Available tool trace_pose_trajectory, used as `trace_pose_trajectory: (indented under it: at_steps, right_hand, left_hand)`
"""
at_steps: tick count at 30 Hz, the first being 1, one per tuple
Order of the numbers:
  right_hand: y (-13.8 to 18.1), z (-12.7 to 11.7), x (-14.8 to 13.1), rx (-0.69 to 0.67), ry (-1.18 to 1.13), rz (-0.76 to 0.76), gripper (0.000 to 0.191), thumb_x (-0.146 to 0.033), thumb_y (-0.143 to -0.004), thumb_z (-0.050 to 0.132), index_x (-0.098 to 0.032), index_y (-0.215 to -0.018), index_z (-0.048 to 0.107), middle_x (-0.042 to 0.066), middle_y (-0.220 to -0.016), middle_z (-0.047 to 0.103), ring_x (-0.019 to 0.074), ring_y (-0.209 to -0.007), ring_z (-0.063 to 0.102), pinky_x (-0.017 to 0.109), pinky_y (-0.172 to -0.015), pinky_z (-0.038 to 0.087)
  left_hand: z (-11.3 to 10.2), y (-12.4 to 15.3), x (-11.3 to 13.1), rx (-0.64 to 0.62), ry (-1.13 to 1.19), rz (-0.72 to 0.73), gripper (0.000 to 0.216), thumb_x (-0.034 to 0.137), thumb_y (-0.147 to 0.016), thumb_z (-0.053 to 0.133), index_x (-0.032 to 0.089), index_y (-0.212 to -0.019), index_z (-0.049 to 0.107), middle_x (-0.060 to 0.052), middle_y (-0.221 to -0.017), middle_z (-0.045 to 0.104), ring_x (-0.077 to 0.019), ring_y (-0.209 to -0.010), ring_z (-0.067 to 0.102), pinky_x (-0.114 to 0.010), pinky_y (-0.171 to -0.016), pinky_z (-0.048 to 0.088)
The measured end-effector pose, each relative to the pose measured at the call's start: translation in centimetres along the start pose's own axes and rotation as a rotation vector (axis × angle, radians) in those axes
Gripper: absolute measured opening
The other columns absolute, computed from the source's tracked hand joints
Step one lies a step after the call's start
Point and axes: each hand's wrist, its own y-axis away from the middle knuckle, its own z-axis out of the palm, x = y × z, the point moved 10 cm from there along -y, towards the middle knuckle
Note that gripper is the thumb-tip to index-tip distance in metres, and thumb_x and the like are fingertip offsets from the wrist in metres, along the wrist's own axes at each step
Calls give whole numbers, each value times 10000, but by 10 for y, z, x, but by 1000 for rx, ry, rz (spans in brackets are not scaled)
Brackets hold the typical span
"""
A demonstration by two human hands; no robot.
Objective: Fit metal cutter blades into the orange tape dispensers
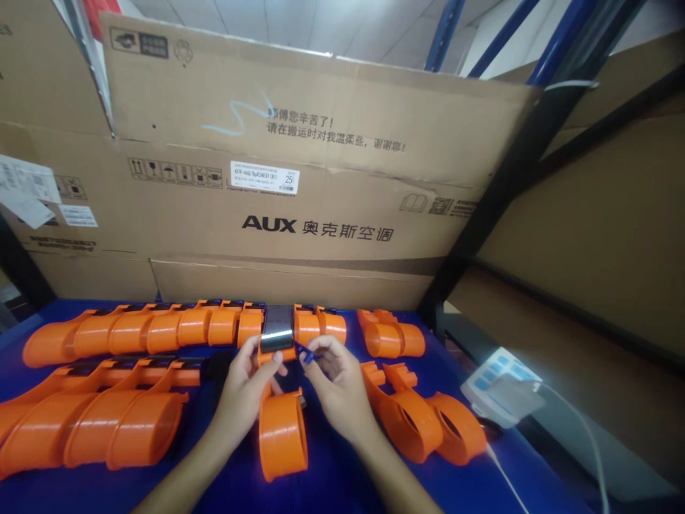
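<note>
An orange plastic housing [282,432] stands on the blue table [342,478] right in front of me. My left hand [247,389] grips its upper end, thumb near a shiny metal strip [277,328] on top. My right hand [335,382] is closed in a pinch on a small blue piece [306,351] just to the right of that strip. Both hands meet above the housing.
Rows of orange housings lie at the left [96,417] and along the back [160,328]; more sit at the right [422,421]. A small white device [500,385] with a cable rests at the right edge. Large cardboard boxes [300,214] wall off the back.
</note>
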Motion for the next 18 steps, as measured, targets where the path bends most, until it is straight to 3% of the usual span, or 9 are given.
trace_pose_trajectory:
  at_steps: [4, 8, 13, 18]
  right_hand:
    - [0, -9, -9, 94, -10, -72, 211, -368, -865, 752, -228, -901, 599, 22, -864, 626, 182, -811, 617, 301, -760, 535]
    - [2, -4, -11, 83, -53, -107, 223, -345, -873, 735, -237, -879, 540, 30, -918, 624, 193, -865, 633, 319, -807, 538]
    - [4, 3, -19, 19, 279, -219, 183, -305, -931, 657, -228, -819, 533, 37, -886, 622, 193, -828, 613, 311, -779, 509]
    - [7, 13, -29, -124, 521, -357, 109, -242, -994, 531, -231, -899, 582, 73, -966, 672, 220, -914, 644, 321, -839, 504]
  left_hand:
    - [2, 0, 0, -2, 4, -17, 417, 458, -807, 774, 181, -1087, 635, -3, -737, 690, -112, -481, 593, -229, -505, 490]
    - [3, 2, -2, -2, -22, -24, 414, 454, -803, 779, 183, -1081, 634, -12, -741, 699, -120, -493, 604, -235, -522, 502]
    - [5, 3, 1, -23, -51, 2, 401, 451, -838, 750, 185, -1109, 621, -12, -765, 690, -123, -526, 614, -244, -553, 520]
    - [4, 2, 2, -26, -34, 6, 413, 454, -834, 753, 189, -1126, 629, -8, -761, 685, -121, -532, 609, -240, -554, 523]
